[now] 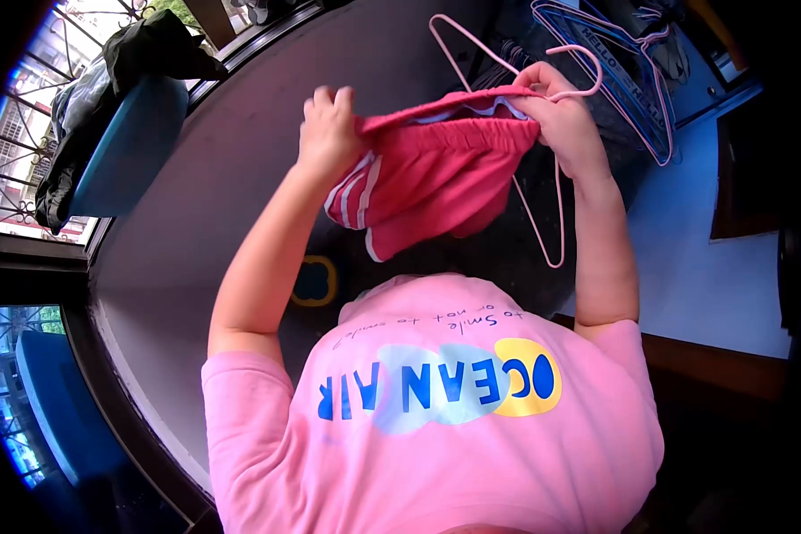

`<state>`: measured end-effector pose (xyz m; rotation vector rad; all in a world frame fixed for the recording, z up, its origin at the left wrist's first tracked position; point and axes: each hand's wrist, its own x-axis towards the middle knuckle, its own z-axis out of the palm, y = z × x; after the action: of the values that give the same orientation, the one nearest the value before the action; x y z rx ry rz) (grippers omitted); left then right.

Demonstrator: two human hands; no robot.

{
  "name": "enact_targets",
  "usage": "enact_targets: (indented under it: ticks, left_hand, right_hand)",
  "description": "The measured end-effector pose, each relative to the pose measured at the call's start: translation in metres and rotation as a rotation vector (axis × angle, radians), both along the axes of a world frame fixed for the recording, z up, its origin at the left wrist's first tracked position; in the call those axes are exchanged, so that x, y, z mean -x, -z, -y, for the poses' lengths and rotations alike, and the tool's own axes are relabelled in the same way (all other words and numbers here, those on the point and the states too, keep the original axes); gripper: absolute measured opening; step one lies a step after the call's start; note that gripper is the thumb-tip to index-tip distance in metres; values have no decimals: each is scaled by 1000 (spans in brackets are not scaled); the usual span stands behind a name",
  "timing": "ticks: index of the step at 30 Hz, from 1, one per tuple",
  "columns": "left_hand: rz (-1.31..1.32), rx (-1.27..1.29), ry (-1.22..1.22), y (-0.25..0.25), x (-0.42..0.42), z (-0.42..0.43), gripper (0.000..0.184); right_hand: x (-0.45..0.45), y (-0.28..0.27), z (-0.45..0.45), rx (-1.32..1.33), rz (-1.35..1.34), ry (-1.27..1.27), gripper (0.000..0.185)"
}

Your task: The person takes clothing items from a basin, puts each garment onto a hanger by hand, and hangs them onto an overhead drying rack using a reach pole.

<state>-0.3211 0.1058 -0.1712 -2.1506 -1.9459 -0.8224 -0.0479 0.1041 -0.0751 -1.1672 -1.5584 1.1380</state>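
Observation:
Red shorts [445,169] with an elastic waistband and white side stripes are stretched between my two hands. My left hand [331,133] is closed on one end of the waistband, its fingers curled at the top. At the other end, my right hand [561,120] grips the waistband and also holds a pink hanger [558,209] near its hook. The hanger hangs tilted behind and beside the shorts, with part of it hidden by them and by my hand.
Several hangers [663,111] lie at the upper right, next to a light blue surface [730,294]. A barred window [13,151] with a blue panel [132,147] and dark cloth [156,44] is on the left. A blue and yellow object [315,280] lies below.

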Motion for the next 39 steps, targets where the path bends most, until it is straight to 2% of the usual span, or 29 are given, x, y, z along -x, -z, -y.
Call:
enact_targets:
  ticks: [2, 4, 5, 6, 8, 9, 10, 13, 15, 18, 20, 21, 22, 23, 24, 26, 27, 28, 29, 30, 31, 32, 34, 35, 37, 38, 39]
  left_hand:
    - [65, 351, -171, 34, 0, 15, 28]
    - [596, 787, -250, 12, 10, 22, 26]
    - [855, 804, -203, 27, 30, 18, 25]
    - [989, 792, -172, 14, 35, 24, 26]
    - [1320, 731, -50, -2, 34, 30, 27]
    - [1444, 726, -47, -8, 32, 27, 27]
    - [1444, 719, -62, -4, 31, 20, 27]
    - [1831, 416, -10, 3, 12, 9, 23]
    - [1829, 411, -10, -6, 0, 5, 21]
    - [1680, 388, 29, -13, -5, 1, 27]
    - [1086, 210, -91, -15, -1, 0, 33]
    - [781, 196, -67, -16, 17, -2, 33]
    - [588, 133, -85, -13, 38, -7, 32]
    - [554, 118, -165, -13, 56, -9, 30]
    - [523, 107, -246, -12, 72, -10, 29]
    - [432, 99, -315, -1, 85, -7, 23]
    - [649, 241, -329, 11, 85, -5, 21]
    - [864, 388, -340, 12, 76, -1, 22]
    - [892, 685, -338, 11, 66, 2, 26]
    - [1019, 811, -256, 23, 63, 0, 25]
    - [1150, 846, -176, 24, 50, 1, 25]
    - [1395, 736, -66, 26, 35, 5, 24]
    - [1578, 671, -107, 44, 31, -1, 20]
    - [1588, 661, -108, 49, 29, -2, 20]
    - [1636, 662, -237, 39, 20, 1, 20]
    - [1648, 656, -240, 33, 19, 2, 20]
    - [1585, 690, -150, 25, 18, 4, 22]
  right_hand:
    - [-12, 15, -19, -110, -12, -13, 11]
    - [-20, 29, -30, -68, 53, 9, 10]
    - [-23, 37, -34, -20, 124, 31, 11]
    - [-26, 44, -34, -19, 123, 14, 11]
    - [-28, 54, -28, 172, -20, -109, 13]
    - [-27, 54, -25, 235, -46, -109, 14]
    - [-25, 55, -23, 266, -74, -101, 14]
    - [-28, 69, -28, 269, -130, -127, 15]
    - [-27, 70, -26, 199, 14, -123, 15]
    - [-29, 63, -26, 255, -25, -39, 17]
    - [-39, 77, -33, 232, -26, -14, 18]
    - [-52, 98, -42, 146, 100, -90, 19]
    - [-65, 122, -51, 58, 225, -167, 19]
    - [-80, 149, -61, 123, 336, -193, 28]
    - [-81, 149, -56, 126, 334, -190, 28]
    - [-83, 146, -43, 71, 632, 20, 42]
    - [-80, 151, -38, 18, 574, 56, 52]
    - [-71, 149, -29, -139, 537, 92, 53]
    - [-62, 146, -23, -161, 450, 70, 52]
    - [-53, 144, -18, -182, 363, 49, 50]
    - [-44, 147, -14, -175, 242, -25, 49]
    - [-35, 148, -11, -157, 100, -69, 46]
    - [-22, 147, -10, -263, 12, -97, 42]
    - [-21, 142, -9, -267, 19, -107, 42]
    - [-18, 131, -5, -20, -58, -83, 41]
    - [-17, 130, -4, -20, -50, -92, 41]
    - [-16, 131, -4, 12, -86, -62, 31]
